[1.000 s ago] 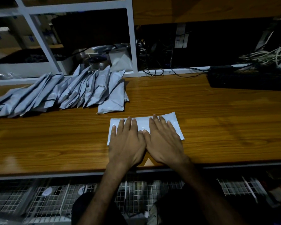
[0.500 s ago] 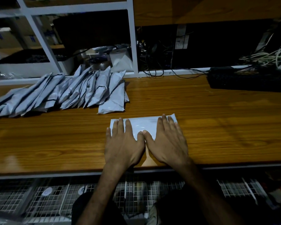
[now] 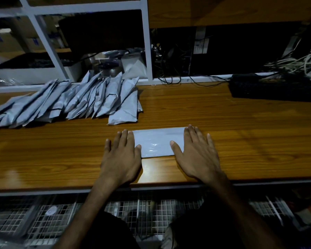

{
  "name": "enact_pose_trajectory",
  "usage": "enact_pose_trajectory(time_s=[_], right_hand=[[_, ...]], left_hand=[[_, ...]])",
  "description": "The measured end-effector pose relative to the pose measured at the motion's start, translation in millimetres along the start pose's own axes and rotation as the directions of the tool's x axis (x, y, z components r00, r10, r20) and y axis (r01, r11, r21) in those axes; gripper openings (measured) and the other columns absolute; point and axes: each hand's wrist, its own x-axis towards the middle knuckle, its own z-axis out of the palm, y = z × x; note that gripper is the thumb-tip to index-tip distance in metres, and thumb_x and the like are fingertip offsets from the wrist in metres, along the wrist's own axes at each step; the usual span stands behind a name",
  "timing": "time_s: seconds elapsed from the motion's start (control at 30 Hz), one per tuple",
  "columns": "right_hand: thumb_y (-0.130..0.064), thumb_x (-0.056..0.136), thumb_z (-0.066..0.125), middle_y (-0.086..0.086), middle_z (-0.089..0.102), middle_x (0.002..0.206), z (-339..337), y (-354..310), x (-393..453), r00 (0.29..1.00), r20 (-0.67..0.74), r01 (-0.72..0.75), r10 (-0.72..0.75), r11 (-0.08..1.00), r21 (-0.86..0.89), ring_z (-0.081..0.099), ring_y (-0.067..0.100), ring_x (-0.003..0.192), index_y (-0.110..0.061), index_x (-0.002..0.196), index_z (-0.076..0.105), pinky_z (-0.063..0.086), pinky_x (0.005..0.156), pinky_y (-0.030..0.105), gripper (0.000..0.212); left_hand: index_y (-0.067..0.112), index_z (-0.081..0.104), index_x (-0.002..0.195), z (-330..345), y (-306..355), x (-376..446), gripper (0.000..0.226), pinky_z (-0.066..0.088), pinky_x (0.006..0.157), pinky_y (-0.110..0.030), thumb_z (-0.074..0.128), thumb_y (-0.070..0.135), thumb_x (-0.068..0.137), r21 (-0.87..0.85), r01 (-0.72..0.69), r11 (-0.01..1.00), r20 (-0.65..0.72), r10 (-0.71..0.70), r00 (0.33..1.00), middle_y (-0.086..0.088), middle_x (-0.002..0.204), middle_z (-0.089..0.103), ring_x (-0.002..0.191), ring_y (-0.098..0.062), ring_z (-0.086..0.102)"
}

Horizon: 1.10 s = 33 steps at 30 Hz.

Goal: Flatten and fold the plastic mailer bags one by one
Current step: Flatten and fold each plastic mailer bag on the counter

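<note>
you had one mailer (image 3: 155,141) lying flat on the table (image 3: 241,137), close to the near edge, and two hands on it. your left hand (image 3: 121,159) lay palm down over its left end, fingers straight and together, gripping nothing. your right hand (image 3: 197,155) lay palm down over its right end, fingers straight and a little spread, thumb pointing in across the plastic, gripping nothing either. the two hands were apart, with the bare middle of the mailer showing between them.

behind and to your left sat a row of folded mailers (image 3: 75,101), leaning on one another; about a dozen, though the overlap made an exact count impossible. the nearest of them lay just beyond the flat one, not touching it. one dark keyboard (image 3: 276,88) sat at the far right, well apart.
</note>
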Motion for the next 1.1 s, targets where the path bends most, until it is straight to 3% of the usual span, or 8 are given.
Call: enact_pose_trajectory(time_s=[0.17,0.4,0.63,0.73,0.8,0.87,1.0,1.1], right_hand=[[-0.053,0.108,0.014,-0.005,-0.001,0.174,-4,23,3,0.999,0.014,0.048,-0.048,0.999,-0.007,-0.002,0.017,0.160,-0.021,0.166,0.008,0.000,0.129,0.048,0.066],[-0.045,0.110,0.015,-0.012,0.000,0.173,-16,51,2,0.993,0.040,0.108,-0.107,0.994,-0.019,-0.002,0.015,0.160,-0.031,0.166,0.006,0.001,0.129,0.048,0.058],[-0.051,0.110,0.021,-0.011,0.006,0.173,-20,66,8,0.994,0.069,0.087,-0.091,0.994,0.060,0.003,0.015,0.159,-0.033,0.165,0.013,0.003,0.128,0.048,0.058],[-0.059,0.106,0.033,-0.007,0.019,0.171,-29,66,13,0.995,0.076,0.056,-0.065,0.992,0.117,0.017,0.020,0.158,-0.030,0.164,0.021,0.015,0.126,0.051,0.065],[-0.060,0.103,0.043,-0.006,0.028,0.168,-38,63,19,0.994,0.082,0.059,-0.073,0.984,0.169,0.028,0.022,0.153,-0.031,0.163,0.024,0.027,0.123,0.053,0.069],[-0.061,0.101,0.048,-0.006,0.025,0.169,-45,60,27,0.982,0.152,0.081,-0.115,0.973,0.215,0.027,0.022,0.154,-0.032,0.164,0.020,0.026,0.123,0.053,0.074],[-0.068,0.092,0.058,-0.005,0.019,0.171,-49,56,47,0.933,0.266,0.176,-0.244,0.951,0.256,0.021,0.023,0.156,-0.034,0.165,0.015,0.022,0.125,0.055,0.091],[-0.067,0.087,0.066,-0.005,0.019,0.171,-49,53,61,0.906,0.298,0.232,-0.302,0.941,0.247,0.021,0.022,0.156,-0.028,0.165,0.019,0.024,0.125,0.052,0.099]], left_hand=[[0.016,0.004,0.166,-4,-18,-3,0.087,-0.004,0.128,-0.051,-0.012,0.058,0.091,0.012,-0.049,0.999,0.003,0.049,0.999,-0.007,0.174,0.000,0.160,-0.025,-0.004],[0.017,0.006,0.167,-5,-31,-6,0.086,-0.004,0.128,-0.048,-0.009,0.058,0.092,-0.030,-0.068,0.997,0.010,0.068,0.998,-0.007,0.174,0.001,0.160,-0.023,-0.006],[0.018,0.032,0.161,-16,-36,-9,0.067,0.003,0.127,-0.054,0.021,0.053,0.105,-0.084,-0.021,0.996,-0.095,0.013,0.995,-0.010,0.168,0.029,0.158,-0.030,0.015],[0.015,0.059,0.141,-27,-35,-2,0.042,0.034,0.116,-0.052,0.049,0.038,0.107,-0.245,-0.046,0.968,-0.204,-0.005,0.979,-0.010,0.139,0.061,0.129,-0.028,0.055],[0.015,0.067,0.126,-36,-34,9,0.029,0.054,0.087,-0.045,0.056,0.032,0.105,-0.310,-0.080,0.947,-0.253,-0.001,0.967,-0.005,0.109,0.069,0.097,-0.022,0.065],[0.016,0.070,0.125,-40,-36,25,0.027,0.055,0.075,-0.040,0.059,0.030,0.104,-0.302,-0.087,0.949,-0.251,0.009,0.968,0.004,0.099,0.067,0.087,-0.013,0.064],[0.022,0.075,0.111,-36,-44,52,0.016,0.053,0.082,-0.040,0.071,0.027,0.097,-0.210,-0.087,0.974,-0.196,0.045,0.980,-0.002,0.108,0.063,0.100,-0.020,0.061],[0.028,0.070,0.089,-35,-42,62,0.011,0.054,0.078,-0.041,0.073,0.018,0.093,-0.205,-0.050,0.978,-0.185,0.011,0.983,0.001,0.094,0.063,0.092,-0.022,0.063]])
